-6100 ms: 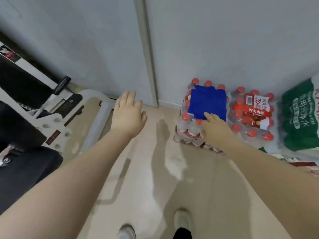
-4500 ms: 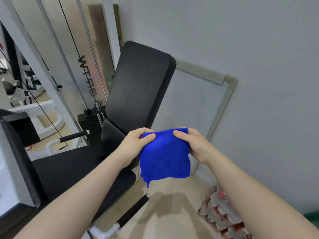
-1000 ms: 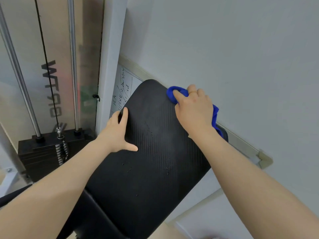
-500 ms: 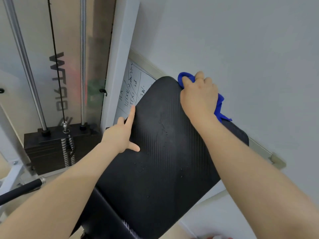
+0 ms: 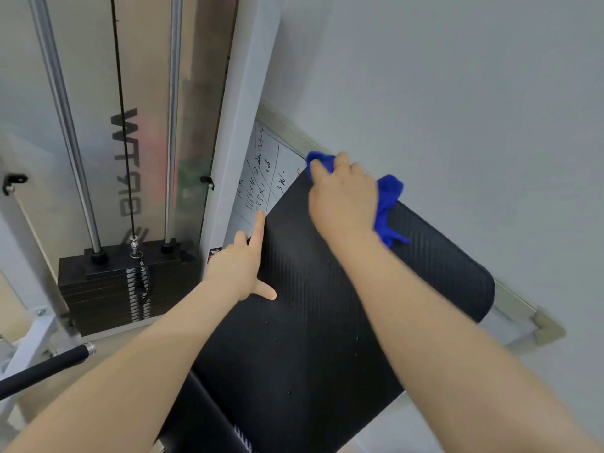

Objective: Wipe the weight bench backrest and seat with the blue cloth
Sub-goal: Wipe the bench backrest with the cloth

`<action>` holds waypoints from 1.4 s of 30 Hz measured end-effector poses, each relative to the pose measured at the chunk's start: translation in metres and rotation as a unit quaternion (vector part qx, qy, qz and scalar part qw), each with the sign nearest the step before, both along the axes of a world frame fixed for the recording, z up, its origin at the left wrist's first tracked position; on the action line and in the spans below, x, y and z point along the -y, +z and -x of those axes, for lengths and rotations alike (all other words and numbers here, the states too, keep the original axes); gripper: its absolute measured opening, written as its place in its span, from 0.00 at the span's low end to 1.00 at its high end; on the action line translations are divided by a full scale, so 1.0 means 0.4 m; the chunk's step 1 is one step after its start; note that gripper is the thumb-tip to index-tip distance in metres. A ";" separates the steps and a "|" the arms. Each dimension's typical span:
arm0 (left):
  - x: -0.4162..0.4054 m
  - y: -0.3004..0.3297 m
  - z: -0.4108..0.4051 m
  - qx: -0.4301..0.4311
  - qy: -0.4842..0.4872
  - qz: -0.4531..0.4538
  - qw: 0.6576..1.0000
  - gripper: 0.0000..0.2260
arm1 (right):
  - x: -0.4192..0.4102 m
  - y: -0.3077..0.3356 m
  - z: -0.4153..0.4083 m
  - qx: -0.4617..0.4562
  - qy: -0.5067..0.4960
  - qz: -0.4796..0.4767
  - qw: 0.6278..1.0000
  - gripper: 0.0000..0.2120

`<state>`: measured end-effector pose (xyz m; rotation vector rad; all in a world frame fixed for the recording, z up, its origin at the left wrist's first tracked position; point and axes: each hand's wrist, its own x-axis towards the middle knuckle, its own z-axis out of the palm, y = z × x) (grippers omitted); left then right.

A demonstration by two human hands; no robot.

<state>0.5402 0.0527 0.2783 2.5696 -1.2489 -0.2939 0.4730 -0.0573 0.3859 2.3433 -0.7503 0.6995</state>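
The black padded backrest [image 5: 327,322] of the weight bench tilts up toward the wall and fills the middle of the view. My right hand [image 5: 343,194] presses the bunched blue cloth [image 5: 387,207] against the backrest's top edge, near its left corner. Most of the cloth is hidden under the hand; blue folds stick out at the fingertips and to the right. My left hand [image 5: 243,266] grips the backrest's left edge, index finger pointing up, thumb lying on the pad. The seat is out of view below.
A white machine post [image 5: 235,142] stands left of the backrest, with a black weight stack [image 5: 124,286] and two steel guide rods [image 5: 65,125] beyond it. A whiteboard [image 5: 261,178] with handwriting leans on the grey wall behind. A black handle bar [image 5: 42,367] pokes in at lower left.
My right hand has slid the cloth leftward along the backrest's top edge toward its left corner. The left hand has stayed on the left edge. The view has shifted slightly.
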 end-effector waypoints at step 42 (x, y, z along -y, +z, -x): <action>-0.049 -0.037 0.009 -0.123 0.021 0.062 0.990 0.38 | 0.047 0.063 0.112 0.024 -0.038 -0.009 0.999 0.08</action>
